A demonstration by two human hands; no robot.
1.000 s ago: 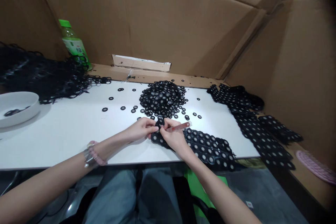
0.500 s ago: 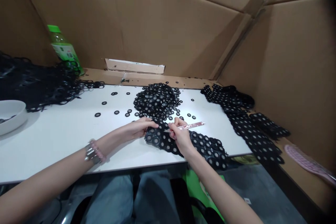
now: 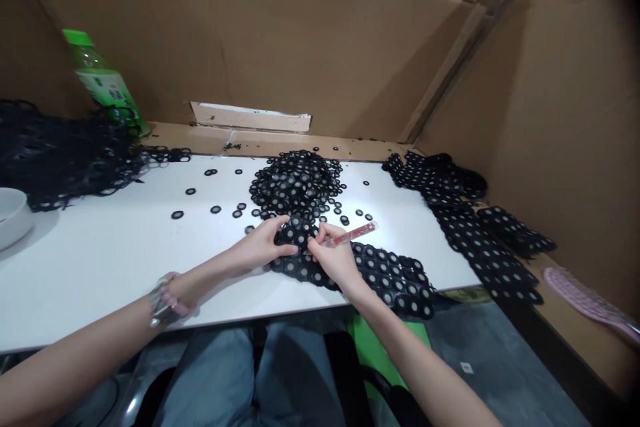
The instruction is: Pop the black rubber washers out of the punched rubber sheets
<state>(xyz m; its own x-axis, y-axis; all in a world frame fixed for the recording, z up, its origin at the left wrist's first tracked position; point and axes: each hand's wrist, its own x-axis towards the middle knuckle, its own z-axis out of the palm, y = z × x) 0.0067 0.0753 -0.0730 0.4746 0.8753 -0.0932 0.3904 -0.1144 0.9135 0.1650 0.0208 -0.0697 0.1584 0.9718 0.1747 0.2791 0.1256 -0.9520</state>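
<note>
A black rubber sheet with rows of pale-centred discs (image 3: 395, 277) lies along the near edge of the white table, its left end lifted. My left hand (image 3: 263, 243) grips that end, thumb in front and fingers at its upper edge. In my right hand (image 3: 335, 253) is a slim tool with a clear reddish handle (image 3: 357, 233), pinched between thumb and fingers. Its tip points down-left against the sheet and is hidden by my fingers. Just beyond the hands rises a heap of loose black rings with pale centres (image 3: 295, 180).
Single discs (image 3: 215, 209) lie scattered left of the heap. More disc sheets (image 3: 465, 233) spread over the table's right end. At the left are tangled black rubber scrap (image 3: 65, 153), a white bowl (image 3: 13, 217) and a green bottle (image 3: 107, 87). A pink hairbrush (image 3: 580, 293) rests far right.
Half a second ago the sheet's left end lay flatter; now my left hand has it bent up. The right hand has shifted slightly left with the tool. The whole view has also swung a little.
</note>
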